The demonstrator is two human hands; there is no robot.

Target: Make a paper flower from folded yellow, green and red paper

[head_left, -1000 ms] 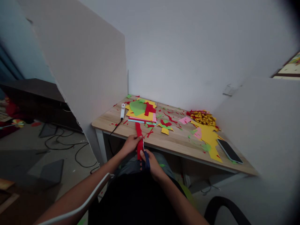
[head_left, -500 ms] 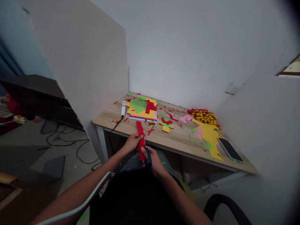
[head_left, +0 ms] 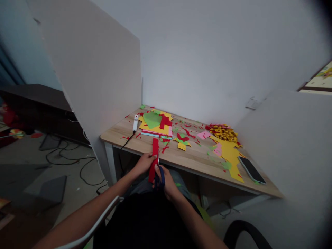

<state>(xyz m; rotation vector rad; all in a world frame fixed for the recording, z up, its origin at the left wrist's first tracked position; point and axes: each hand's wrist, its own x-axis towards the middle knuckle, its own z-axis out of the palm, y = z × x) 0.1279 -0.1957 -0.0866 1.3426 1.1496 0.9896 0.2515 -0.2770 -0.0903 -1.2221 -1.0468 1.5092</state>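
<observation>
A narrow red paper strip [head_left: 155,146] stands out over the table's front edge, above my lap. My left hand [head_left: 145,163] pinches its left side near the middle. Dark blue-handled scissors [head_left: 162,177] are in my right hand [head_left: 166,180], their blades along the strip's right edge. My right thumb lies near the lower part of the strip. Whether the blades are parted is too small to tell.
On the wooden table [head_left: 192,166] lie a stack of coloured paper [head_left: 155,130], a white device [head_left: 135,123] with a cable, red and green scraps, yellow paper [head_left: 229,152], a ruffled yellow bundle [head_left: 223,132] and a phone [head_left: 251,169]. Partitions stand left and right.
The view has shifted a little. The red strip now leans to the right at its top, and both hands are slightly lower and further left in view, still holding strip and scissors.
</observation>
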